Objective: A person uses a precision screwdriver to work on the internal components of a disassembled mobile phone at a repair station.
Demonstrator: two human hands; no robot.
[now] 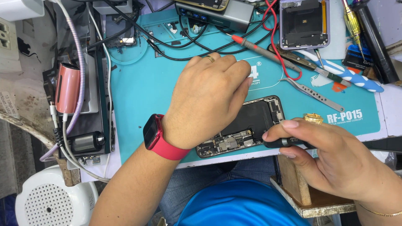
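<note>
The opened phone (247, 125) lies on the teal repair mat (142, 92), near the mat's front edge, its long axis running on a slant from lower left to upper right, with the dark battery and the circuit boards bare. The left hand (207, 98), with a ring and a red wristwatch (157, 136), rests palm down on the phone's left part, fingers curled over its upper edge, pinning it rather than gripping. The right hand (335, 159) comes in from the phone's right, closed around a dark screwdriver (282, 142) whose tip points left at the boards by the phone's lower right corner; this hand is the nearer to that corner. Beyond the phone, further back on the mat, lie tweezers (312, 93), a red probe lead (255, 47) and a second opened phone shell (304, 24), empty inside.
</note>
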